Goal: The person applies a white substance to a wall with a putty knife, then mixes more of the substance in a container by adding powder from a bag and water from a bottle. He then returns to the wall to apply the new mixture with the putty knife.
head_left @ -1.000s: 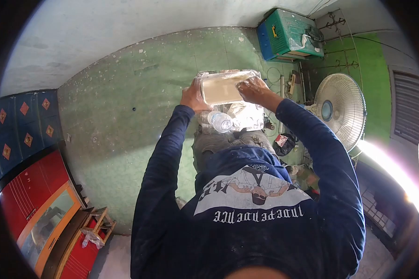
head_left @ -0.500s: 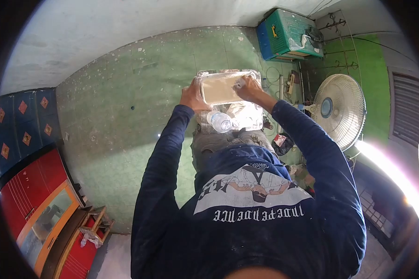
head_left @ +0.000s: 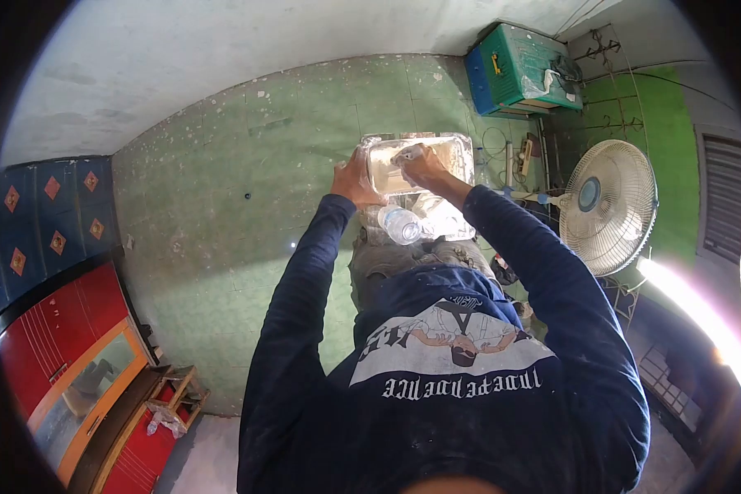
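Note:
A rectangular tray [head_left: 467,170] with a pale surface inside is held out over my lap. My left hand [head_left: 356,179] grips its left edge, fingers wrapped round the rim. Over the inside of the tray, my right hand [head_left: 420,167] is closed on a small pale thing that I cannot make out. Just below the tray, a clear plastic bottle [head_left: 402,225] lies on its side, beside crumpled clear and white plastic [head_left: 446,218].
A standing fan [head_left: 605,206] is at the right, near a bright light tube [head_left: 696,313]. A green and blue cabinet [head_left: 523,70] stands at the upper right. Red furniture [head_left: 78,305] and a small wooden rack [head_left: 181,395] are at the left, on the green tiled floor [head_left: 222,206].
My right hand has moved left across the tray, from its right side toward the middle. The whole view has shifted slightly. My left hand keeps its place on the tray's left edge.

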`<state>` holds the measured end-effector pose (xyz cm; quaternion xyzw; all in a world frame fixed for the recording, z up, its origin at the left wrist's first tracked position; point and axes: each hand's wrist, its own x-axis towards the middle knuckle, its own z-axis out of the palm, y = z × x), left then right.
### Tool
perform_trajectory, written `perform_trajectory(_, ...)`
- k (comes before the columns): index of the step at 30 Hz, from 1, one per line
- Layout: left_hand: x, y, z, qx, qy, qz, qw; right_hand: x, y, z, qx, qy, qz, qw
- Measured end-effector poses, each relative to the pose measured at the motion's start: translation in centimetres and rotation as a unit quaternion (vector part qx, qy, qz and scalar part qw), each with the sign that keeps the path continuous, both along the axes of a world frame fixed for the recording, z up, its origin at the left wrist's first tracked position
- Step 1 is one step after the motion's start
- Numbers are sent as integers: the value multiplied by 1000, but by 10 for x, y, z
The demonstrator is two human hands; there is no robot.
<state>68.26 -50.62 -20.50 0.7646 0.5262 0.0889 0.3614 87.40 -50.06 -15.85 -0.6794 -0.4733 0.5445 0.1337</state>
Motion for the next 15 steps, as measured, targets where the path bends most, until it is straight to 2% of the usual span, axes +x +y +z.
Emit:
perform_trajectory(4, 1, 1, -1, -2, -31, -7, 999, 18, -2, -22, -2, 73, -53, 996)
perform_trajectory(7, -1, -1, -6, 6, -43, 4, 999, 27, -5, -12, 9, 124, -76, 989)
perform_trajectory(9, -2, -1, -6, 10, -51, 7, 999, 27, -3, 12, 26, 3, -27, 999)
perform_trajectory(10, -2, -1, -4, 12, -53, 8, 998, 22, -7, 26, 83, -64, 25, 994)
perform_trajectory(11, -1, -2, -2, 12, -55, 9, 998, 20, -11, 21, 82, -65, 23, 994)
perform_trajectory(12, -1, -2, -1, 12, -55, 6, 998, 19, -15, 12, 265, -116, 137, 947)
perform_trajectory(13, -1, -1, -1, 6, -44, 4, 999, 19, -19, 3, 434, -162, 245, 852)
perform_trajectory(14, -1, 0, 0, -1, -33, 2, 999, 15, -19, 3, 434, -163, 243, 852)
perform_trajectory(15, -1, 0, 0, -1, -34, 0, 999, 10, -19, 3, 368, -164, 232, 885)
